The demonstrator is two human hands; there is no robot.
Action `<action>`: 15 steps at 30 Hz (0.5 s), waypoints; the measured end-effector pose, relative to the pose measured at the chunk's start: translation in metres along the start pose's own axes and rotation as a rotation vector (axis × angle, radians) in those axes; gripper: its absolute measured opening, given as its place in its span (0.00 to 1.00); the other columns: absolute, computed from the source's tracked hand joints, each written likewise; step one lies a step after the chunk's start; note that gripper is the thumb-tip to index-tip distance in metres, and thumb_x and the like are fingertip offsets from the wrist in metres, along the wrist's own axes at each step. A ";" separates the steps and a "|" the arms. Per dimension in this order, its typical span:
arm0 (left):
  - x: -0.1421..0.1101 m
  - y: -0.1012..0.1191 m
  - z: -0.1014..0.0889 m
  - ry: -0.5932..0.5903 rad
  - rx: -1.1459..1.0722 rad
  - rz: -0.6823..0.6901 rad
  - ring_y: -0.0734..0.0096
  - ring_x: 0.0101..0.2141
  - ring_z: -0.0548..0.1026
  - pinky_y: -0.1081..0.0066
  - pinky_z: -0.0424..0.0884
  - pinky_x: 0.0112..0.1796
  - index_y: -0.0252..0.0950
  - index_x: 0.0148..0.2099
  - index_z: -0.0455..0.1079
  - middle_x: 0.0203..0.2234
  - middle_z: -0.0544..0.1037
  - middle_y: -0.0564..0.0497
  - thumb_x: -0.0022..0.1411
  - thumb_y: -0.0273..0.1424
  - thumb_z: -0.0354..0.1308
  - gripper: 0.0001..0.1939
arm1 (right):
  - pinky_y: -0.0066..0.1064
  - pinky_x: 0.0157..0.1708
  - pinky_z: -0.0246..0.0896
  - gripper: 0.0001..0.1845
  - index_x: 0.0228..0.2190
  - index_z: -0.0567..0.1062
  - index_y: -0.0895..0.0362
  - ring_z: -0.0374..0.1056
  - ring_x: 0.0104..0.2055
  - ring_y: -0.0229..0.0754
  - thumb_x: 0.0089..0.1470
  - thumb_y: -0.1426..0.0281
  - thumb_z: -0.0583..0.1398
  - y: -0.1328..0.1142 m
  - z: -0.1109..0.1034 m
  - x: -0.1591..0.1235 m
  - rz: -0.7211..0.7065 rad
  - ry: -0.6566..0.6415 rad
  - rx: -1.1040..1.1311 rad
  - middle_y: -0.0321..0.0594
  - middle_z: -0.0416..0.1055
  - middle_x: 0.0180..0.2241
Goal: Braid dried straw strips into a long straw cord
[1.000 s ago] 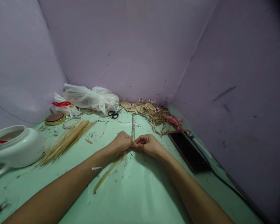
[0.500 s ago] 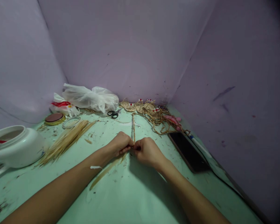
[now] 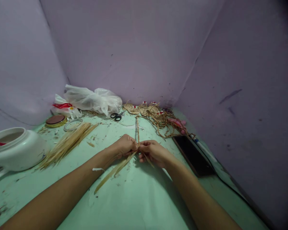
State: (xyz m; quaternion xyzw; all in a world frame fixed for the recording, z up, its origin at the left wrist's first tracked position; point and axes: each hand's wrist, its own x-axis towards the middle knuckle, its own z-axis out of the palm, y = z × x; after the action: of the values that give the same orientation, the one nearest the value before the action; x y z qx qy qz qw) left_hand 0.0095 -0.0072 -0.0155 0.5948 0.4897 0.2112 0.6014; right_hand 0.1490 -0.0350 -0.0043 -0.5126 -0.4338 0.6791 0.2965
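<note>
A thin braided straw cord runs from the far side of the green table down to my two hands. My left hand is closed, pinching the cord's near end from the left. Close against it, my right hand grips the same end between thumb and fingers. Loose flat straw strands hang from the pinch toward the near left, and a shorter strand pokes out under my right hand. The exact crossing of the strands is hidden by my fingers.
Left stand a white pot, a bundle of dry straw, a round tin and a ring. Behind are a plastic bag, scissors and woven straw pieces with cords. A phone and cable lie right.
My right hand turned over the cord's end and back, its fingers now spread lower beneath it. More loose strands show below the pinch. My left hand stayed nearly in place.
</note>
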 end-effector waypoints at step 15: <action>-0.003 0.010 -0.010 -0.076 0.235 -0.181 0.82 0.09 0.53 0.77 0.48 0.14 0.30 0.19 0.67 0.06 0.60 0.55 0.41 0.30 0.53 0.07 | 0.22 0.15 0.41 0.03 0.16 0.66 0.60 0.48 0.15 0.28 0.34 0.72 0.54 0.027 -0.006 0.026 -0.290 0.277 -0.376 0.29 0.57 0.12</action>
State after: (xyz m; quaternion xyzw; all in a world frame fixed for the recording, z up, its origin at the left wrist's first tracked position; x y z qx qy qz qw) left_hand 0.0032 -0.0027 -0.0039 0.6220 0.5396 0.0748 0.5625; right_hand 0.1477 -0.0238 -0.0404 -0.5791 -0.5763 0.4606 0.3469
